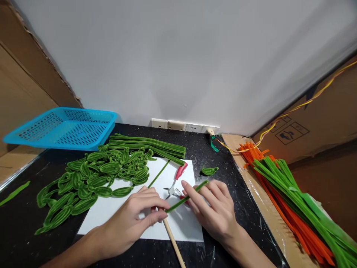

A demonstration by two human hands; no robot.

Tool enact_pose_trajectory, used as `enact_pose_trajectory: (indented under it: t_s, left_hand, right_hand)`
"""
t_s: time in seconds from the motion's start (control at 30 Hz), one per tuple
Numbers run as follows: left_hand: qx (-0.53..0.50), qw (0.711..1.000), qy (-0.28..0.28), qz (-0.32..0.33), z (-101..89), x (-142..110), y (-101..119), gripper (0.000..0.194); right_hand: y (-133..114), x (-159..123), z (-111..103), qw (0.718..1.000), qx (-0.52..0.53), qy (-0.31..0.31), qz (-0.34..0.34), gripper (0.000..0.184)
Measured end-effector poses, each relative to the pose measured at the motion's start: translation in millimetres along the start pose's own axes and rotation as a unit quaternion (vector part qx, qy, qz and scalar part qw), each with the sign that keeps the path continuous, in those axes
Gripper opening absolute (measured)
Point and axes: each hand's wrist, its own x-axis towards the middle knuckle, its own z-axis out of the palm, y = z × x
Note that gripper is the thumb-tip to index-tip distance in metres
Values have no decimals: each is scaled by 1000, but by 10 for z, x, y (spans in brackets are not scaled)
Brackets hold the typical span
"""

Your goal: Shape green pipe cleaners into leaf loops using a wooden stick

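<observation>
My left hand (pixel 136 217) is closed, thumb and forefinger pinching one end of a green pipe cleaner (pixel 178 204). From under those fingertips a thin wooden stick (pixel 174 242) runs down toward me; whether the fingers grip it too, I cannot tell. The pipe cleaner slants up to the right, its far part held between the fingers of my right hand (pixel 216 208). Red-handled pliers (pixel 181 171) lie with jaws apart on white paper (pixel 111 219), partly hidden behind the right hand. Another green pipe cleaner (pixel 158 174) lies on the paper beyond my left hand.
Leaf shapes of bent green pipe cleaner (pixel 97 175) are heaped at left, beside a green bundle (pixel 147 143). One single leaf (pixel 209 171) lies right. A blue basket (pixel 75 128) stands back left. Orange strips (pixel 295 219) and green strips (pixel 301 201) rest on cardboard at right.
</observation>
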Motion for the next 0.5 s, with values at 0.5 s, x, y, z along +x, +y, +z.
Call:
enact_pose_trajectory:
  t_s: [0.5]
  left_hand:
    - [-70,997,-30,-30,36,-79,22,17]
  right_hand:
    - [-342,105,-51,959,265,3,104,22]
